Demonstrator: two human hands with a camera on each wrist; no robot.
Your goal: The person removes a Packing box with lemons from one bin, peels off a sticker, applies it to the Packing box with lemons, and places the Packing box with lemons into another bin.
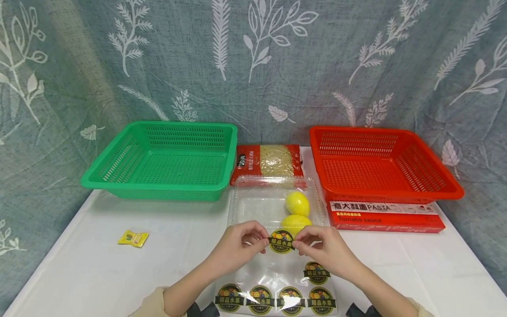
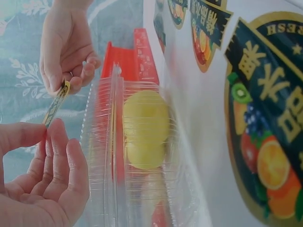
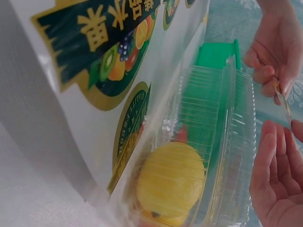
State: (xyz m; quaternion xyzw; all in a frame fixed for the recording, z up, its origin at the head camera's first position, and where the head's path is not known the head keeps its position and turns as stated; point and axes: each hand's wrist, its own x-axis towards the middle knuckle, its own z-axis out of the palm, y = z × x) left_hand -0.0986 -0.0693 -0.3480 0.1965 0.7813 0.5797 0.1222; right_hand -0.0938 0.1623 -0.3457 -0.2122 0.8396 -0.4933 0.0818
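A round black and gold fruit sticker (image 1: 281, 241) is stretched between my two hands. My left hand (image 1: 239, 246) pinches its left end between thumb and index finger. At the other end, the right hand (image 1: 326, 248) pinches it the same way. In the left wrist view the sticker (image 2: 57, 103) appears nearly edge-on. Behind and below the hands lies a clear plastic clamshell box (image 1: 257, 211) holding two yellow lemons (image 1: 298, 203), the nearer partly covered by the sticker and right hand. A sheet of matching stickers (image 1: 260, 300) lies in front of the box.
A green basket (image 1: 170, 191) stands at the back left, a red basket (image 1: 392, 193) at the back right. Between them lies a pasta packet (image 1: 273, 160). A red pasta box (image 1: 386, 218) sits before the red basket, and a small yellow packet (image 1: 134, 238) lies left.
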